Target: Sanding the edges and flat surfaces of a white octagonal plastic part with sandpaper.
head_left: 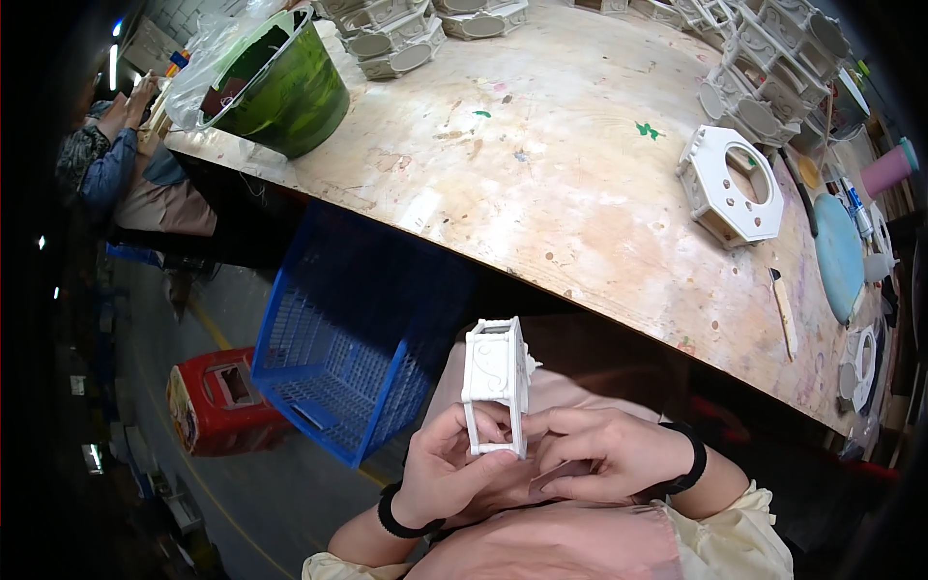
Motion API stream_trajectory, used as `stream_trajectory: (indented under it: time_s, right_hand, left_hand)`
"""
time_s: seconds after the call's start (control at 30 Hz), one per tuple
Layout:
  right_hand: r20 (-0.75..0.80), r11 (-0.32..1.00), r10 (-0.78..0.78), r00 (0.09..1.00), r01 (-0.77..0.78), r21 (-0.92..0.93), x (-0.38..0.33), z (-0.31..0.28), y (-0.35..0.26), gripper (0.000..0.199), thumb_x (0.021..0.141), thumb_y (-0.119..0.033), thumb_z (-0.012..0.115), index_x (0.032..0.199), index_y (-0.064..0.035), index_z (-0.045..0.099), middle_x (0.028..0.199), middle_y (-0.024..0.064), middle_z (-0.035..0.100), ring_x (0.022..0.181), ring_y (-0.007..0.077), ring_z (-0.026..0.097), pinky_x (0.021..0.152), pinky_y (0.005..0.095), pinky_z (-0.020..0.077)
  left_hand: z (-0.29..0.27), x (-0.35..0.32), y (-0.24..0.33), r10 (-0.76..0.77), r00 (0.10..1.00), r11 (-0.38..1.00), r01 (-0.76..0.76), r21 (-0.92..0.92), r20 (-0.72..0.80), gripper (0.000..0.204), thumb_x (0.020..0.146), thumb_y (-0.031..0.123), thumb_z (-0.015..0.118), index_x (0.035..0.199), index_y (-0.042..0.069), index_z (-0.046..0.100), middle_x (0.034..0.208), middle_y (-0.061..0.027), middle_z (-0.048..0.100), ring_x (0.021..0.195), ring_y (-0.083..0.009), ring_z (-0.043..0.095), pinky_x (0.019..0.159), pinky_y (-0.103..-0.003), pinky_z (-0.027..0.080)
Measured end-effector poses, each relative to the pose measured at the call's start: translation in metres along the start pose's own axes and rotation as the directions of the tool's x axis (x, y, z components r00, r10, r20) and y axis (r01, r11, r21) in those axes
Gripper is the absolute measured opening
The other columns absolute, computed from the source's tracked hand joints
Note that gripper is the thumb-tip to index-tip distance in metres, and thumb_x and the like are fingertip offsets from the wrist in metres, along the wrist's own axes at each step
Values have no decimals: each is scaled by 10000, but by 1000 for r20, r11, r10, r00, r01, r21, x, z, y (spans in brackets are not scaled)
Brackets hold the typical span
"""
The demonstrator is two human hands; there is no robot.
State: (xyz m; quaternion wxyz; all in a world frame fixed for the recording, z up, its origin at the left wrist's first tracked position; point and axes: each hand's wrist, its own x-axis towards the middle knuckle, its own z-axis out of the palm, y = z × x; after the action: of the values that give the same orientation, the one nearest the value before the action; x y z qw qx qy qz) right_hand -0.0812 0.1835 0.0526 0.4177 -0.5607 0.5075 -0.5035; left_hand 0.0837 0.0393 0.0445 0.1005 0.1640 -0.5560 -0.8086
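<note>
Over my lap, my left hand [452,464] grips the lower end of a small white ornate frame [495,372], its thumb along the bottom edge. The frame has raised scrollwork, open sides and a small knob-like ornament on its right side. Close against its lower right, my right hand [594,452] is closed with bent fingers. A small flat brownish piece [559,476], perhaps sandpaper, shows between its thumb and fingers. Some fingertips of both hands are hidden behind or inside the frame.
A paint-marked wooden table [464,164] spans ahead. On it are a green bucket [300,97], an octagonal white frame [735,198], a knife [783,314], a blue disc [837,256] and stacked castings [773,68]. Below stand a blue crate [338,358] and red stool [224,401]. Another person [126,164] sits far left.
</note>
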Motion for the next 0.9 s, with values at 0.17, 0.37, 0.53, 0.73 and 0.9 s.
stream_trajectory:
  time_s: [0.17, 0.37, 0.53, 0.73, 0.9]
  right_hand:
    - [-62, 924, 116, 991, -85, 372, -2, -10, 13, 132, 808, -78, 659, 892, 19, 627, 1146, 119, 561, 1019, 203, 548, 889, 307, 418]
    - [-88, 809, 211, 973, -123, 574, -2, -8, 16, 275, 821, -81, 664, 1066, 31, 605, 1115, 82, 572, 1027, 137, 508, 901, 285, 395]
    - [15, 469, 297, 955, -160, 869, -5, 2, 25, 372, 848, -76, 635, 1192, 30, 541, 1104, 53, 589, 995, 106, 534, 904, 258, 406]
    - [18, 351, 270, 963, -115, 929, -3, 4, 21, 404, 845, -51, 624, 1220, 47, 512, 1134, 70, 587, 1046, 112, 528, 925, 276, 413]
    - [10, 471, 279, 960, -146, 870, -9, 1, 24, 421, 838, -46, 630, 1227, 54, 503, 1133, 76, 588, 1030, 117, 539, 905, 266, 423]
  left_hand:
    - [5, -5, 2, 46, 999, 992, -45, 117, -5, 177, 787, -29, 638, 902, 15, 511, 1089, -185, 587, 1054, -222, 561, 892, -350, 452]
    - [2, -10, -7, 57, 998, 960, -61, 273, 22, 158, 745, 27, 708, 829, 22, 574, 1094, -190, 585, 1004, -227, 571, 828, -309, 456]
    - [4, -3, -1, 134, 986, 902, -164, 400, 102, 158, 715, 23, 711, 811, 28, 587, 1026, -169, 624, 1008, -241, 572, 837, -321, 454]
    - [9, 1, 4, 164, 976, 902, -207, 380, 141, 276, 690, 59, 726, 904, 8, 560, 1094, -189, 590, 1067, -270, 537, 892, -368, 422]
    - [-10, -2, 20, 372, 923, 923, -356, 145, -98, 389, 760, 400, 695, 788, 70, 491, 785, -58, 492, 813, -229, 518, 851, -398, 389]
